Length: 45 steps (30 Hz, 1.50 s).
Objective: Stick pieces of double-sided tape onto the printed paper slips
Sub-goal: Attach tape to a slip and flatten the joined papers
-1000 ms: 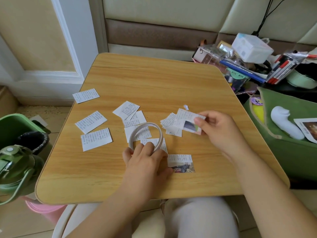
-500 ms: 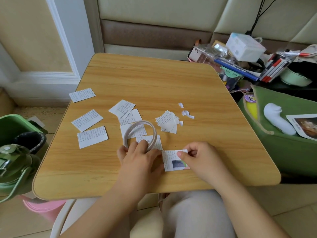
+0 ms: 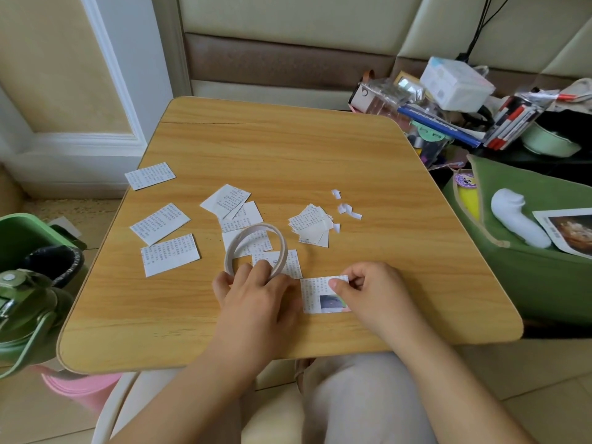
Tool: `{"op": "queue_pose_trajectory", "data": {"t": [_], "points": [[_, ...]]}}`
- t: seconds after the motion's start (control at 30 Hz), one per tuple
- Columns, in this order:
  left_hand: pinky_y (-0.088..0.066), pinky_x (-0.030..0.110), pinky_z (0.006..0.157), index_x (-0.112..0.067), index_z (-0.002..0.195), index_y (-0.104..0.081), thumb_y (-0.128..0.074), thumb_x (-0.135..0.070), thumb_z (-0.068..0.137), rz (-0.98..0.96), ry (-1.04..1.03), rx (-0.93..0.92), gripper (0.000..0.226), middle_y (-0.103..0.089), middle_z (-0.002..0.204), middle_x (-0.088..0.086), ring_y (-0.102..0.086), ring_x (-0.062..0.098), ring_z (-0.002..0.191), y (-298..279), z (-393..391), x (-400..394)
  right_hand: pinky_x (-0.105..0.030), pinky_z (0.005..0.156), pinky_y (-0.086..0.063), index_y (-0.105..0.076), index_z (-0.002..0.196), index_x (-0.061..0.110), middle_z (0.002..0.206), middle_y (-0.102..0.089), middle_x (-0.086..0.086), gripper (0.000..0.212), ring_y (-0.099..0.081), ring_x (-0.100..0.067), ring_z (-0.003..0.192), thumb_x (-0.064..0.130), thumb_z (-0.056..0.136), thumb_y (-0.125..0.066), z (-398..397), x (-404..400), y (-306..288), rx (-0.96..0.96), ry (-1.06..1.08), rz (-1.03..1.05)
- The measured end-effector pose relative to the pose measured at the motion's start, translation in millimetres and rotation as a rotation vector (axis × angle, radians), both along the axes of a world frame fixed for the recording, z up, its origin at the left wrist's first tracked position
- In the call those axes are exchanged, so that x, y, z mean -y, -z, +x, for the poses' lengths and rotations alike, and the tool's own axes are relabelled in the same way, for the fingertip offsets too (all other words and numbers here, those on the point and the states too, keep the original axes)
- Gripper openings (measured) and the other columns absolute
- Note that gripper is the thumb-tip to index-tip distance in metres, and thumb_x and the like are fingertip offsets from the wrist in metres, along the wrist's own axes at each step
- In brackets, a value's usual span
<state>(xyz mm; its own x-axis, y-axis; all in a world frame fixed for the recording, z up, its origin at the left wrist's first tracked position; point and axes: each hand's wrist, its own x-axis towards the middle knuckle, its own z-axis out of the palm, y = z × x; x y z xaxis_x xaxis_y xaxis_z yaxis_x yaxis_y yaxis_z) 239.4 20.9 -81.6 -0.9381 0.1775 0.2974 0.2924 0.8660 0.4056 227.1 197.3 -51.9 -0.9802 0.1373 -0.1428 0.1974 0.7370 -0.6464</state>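
two hands (image 3: 256, 293) – left grips tape roll (image 3: 254, 248) | right (image 3: 371, 293) pinches picture slip (image 3: 323, 294) flat on table (image 3: 288, 149)

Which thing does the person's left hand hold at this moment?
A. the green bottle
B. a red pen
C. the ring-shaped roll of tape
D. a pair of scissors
C: the left hand grips the near edge of the roll of tape, which stands on the table over the paper slips.

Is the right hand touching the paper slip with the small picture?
Touching. The head view shows the right hand with fingertips pressed on the slip.
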Motion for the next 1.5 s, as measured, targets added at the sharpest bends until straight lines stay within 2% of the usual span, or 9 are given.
{"op": "queue_pose_trajectory", "data": {"t": [0.13,0.4,0.57,0.67,0.83,0.97,1.13,1.33,1.5], "points": [[-0.014,0.031,0.069,-0.026,0.073,-0.067,-0.048,-0.05,0.072,-0.028,-0.003,0.018,0.031,-0.046,0.071,-0.006,-0.052,0.022,0.072,0,-2,-2,-0.026,0.061,-0.046,-0.065,0.078,0.012,0.066,-0.064,-0.003,0.016,-0.068,-0.022,0.071,0.024,0.087,-0.067,0,1,1,-0.003,0.003,0.005],[-0.018,0.034,0.069,-0.025,0.07,-0.065,-0.081,-0.05,0.056,-0.08,-0.036,0.013,0.034,-0.047,0.069,-0.005,-0.054,0.025,0.07,3,-7,-7,-0.023,0.06,-0.04,-0.059,0.076,0.019,0.065,-0.055,0.007,0.015,-0.064,-0.019,0.073,0.026,0.087,-0.068,0,2,0,-0.021,-0.035,0.033],[-0.018,0.035,0.069,-0.024,0.072,-0.065,-0.084,-0.049,0.052,-0.089,-0.049,-0.009,0.037,-0.047,0.07,-0.005,-0.055,0.025,0.07,3,-7,-9,-0.017,0.083,-0.036,-0.06,0.087,0.019,0.107,-0.054,0.014,0.012,-0.051,-0.005,0.099,0.026,0.085,-0.069,3,-1,-2,-0.088,-0.154,0.061],[-0.018,0.035,0.068,-0.024,0.072,-0.065,-0.084,-0.049,0.052,-0.091,-0.047,-0.029,0.037,-0.047,0.07,-0.004,-0.054,0.025,0.07,4,-6,-8,-0.014,0.088,-0.032,-0.061,0.101,0.02,0.115,-0.051,0.014,0.02,-0.046,-0.004,0.11,0.03,0.086,-0.067,2,-4,-4,-0.01,-0.221,0.091],[-0.018,0.035,0.067,-0.023,0.07,-0.065,-0.085,-0.049,0.05,-0.104,-0.053,-0.043,0.039,-0.048,0.069,-0.003,-0.055,0.025,0.068,4,-6,-9,-0.01,0.073,-0.034,-0.056,0.09,0.029,0.105,-0.051,0.014,0.013,-0.049,-0.005,0.096,0.032,0.085,-0.067,2,-3,-12,0.066,-0.254,0.045],[-0.029,0.039,0.071,-0.022,0.072,-0.066,-0.084,-0.048,0.052,-0.075,-0.055,-0.045,0.038,-0.049,0.07,-0.002,-0.055,0.026,0.07,6,-6,-9,-0.01,0.073,-0.032,-0.053,0.09,0.031,0.105,-0.047,0.015,0.014,-0.045,-0.004,0.095,0.029,0.086,-0.066,6,-1,-11,0.034,-0.276,0.074],[-0.02,0.036,0.07,-0.022,0.072,-0.065,-0.083,-0.049,0.054,-0.083,-0.059,-0.038,0.038,-0.048,0.07,-0.002,-0.054,0.026,0.069,6,-5,-8,-0.013,0.054,-0.032,-0.057,0.076,0.024,0.071,-0.053,0.012,0.015,-0.044,-0.001,0.059,0.027,0.084,-0.069,9,-2,-14,0.037,-0.258,-0.043],[-0.019,0.036,0.07,-0.023,0.07,-0.064,-0.084,-0.048,0.052,-0.087,-0.066,-0.016,0.037,-0.048,0.069,-0.003,-0.055,0.025,0.067,2,-4,-9,-0.02,0.057,-0.037,-0.054,0.069,0.021,0.059,-0.05,0.016,0.021,-0.044,-0.003,0.056,0.018,0.082,-0.071,16,-8,-10,0.025,-0.162,-0.242],[-0.03,0.041,0.075,-0.022,0.075,-0.067,-0.086,-0.046,0.053,-0.02,-0.07,0.006,0.037,-0.05,0.07,-0.003,-0.057,0.026,0.07,-6,-1,-9,-0.044,0.072,-0.055,-0.058,0.066,0.016,0.061,-0.059,0.005,0.02,-0.057,-0.014,0.064,0.015,0.081,-0.071,21,-1,-4,-0.119,0.033,-0.318]]}}
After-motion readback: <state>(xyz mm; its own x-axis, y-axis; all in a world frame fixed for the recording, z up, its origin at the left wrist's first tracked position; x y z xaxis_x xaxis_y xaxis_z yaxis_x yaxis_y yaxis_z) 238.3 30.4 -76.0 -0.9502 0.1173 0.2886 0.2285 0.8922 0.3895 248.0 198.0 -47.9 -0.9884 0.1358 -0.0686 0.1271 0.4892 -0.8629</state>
